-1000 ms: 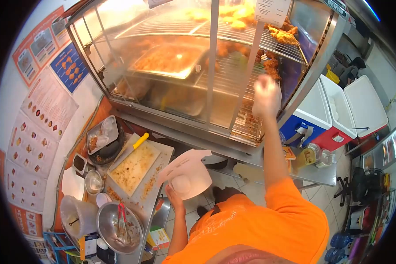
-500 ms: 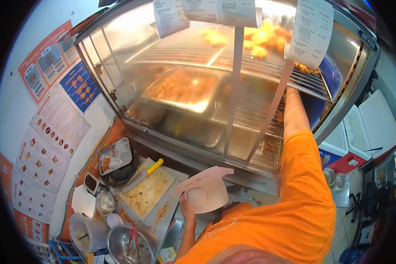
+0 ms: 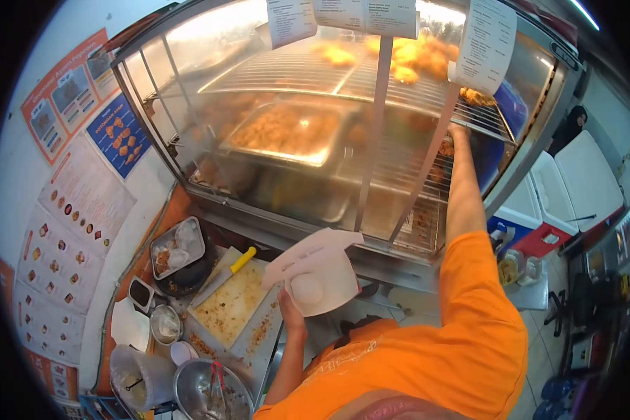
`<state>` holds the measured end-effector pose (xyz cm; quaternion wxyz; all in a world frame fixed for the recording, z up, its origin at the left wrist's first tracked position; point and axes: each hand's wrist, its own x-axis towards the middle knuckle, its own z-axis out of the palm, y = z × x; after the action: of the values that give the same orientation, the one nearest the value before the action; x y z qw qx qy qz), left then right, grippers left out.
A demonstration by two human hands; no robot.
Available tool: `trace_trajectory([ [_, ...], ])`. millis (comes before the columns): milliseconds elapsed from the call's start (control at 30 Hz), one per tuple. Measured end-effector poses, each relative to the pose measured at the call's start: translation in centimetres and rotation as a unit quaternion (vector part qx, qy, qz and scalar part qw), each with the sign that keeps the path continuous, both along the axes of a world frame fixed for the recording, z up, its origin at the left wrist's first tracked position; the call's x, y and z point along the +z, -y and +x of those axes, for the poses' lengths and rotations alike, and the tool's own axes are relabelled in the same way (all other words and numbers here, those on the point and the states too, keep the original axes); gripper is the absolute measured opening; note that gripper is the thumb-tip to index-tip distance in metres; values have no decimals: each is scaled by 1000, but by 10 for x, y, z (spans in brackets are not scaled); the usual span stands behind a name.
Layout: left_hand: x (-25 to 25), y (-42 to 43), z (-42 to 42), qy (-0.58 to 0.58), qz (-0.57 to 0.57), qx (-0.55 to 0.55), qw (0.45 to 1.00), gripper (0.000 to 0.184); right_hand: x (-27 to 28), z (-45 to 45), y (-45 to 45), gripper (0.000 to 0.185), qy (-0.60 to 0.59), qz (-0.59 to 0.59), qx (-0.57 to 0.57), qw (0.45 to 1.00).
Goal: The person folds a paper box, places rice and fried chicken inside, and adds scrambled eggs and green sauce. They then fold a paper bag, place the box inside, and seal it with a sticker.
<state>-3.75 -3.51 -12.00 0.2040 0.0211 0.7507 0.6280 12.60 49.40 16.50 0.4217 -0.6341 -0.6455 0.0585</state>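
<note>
My left hand [image 3: 290,311] grips the edge of a white paper food box [image 3: 337,280] with its lid flap raised. Inside the box lies a rounded white mound [image 3: 304,288], perhaps rice; its kind is not clear. My right arm reaches through the open right side of a glass-fronted food warmer [image 3: 379,126]. My right hand [image 3: 458,130] is inside, just under the upper wire rack [image 3: 493,124], and its fingers are hidden behind the metal post. Browned fried pieces [image 3: 446,147] lie by that hand, and fried chicken [image 3: 477,96] rests on the rack above.
Left of the box, a yellow-handled knife [image 3: 224,276] lies on a crumb-strewn cutting board [image 3: 234,308]. Near it stand a metal bowl [image 3: 182,392] with red tongs [image 3: 218,381] and a tray [image 3: 201,238] holding plastic bags. Cool boxes [image 3: 539,231] stand open at right.
My right arm has straightened and reaches deeper into the warmer. The left hand and box have shifted slightly up and left in view as the camera moved.
</note>
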Motion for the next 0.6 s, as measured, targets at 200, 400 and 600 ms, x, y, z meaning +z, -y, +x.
trace_trajectory([
  [200,27,31,-9,65,181,-29,981,56,-48,36,156,29,-150,208,132,958],
  [400,40,57,-2,16,159,-30,987,55,-60,58,342,24,-140,150,264,942],
  [600,42,52,29,-130,76,-91,984,53,-83,17,437,25,49,44,557,828],
])
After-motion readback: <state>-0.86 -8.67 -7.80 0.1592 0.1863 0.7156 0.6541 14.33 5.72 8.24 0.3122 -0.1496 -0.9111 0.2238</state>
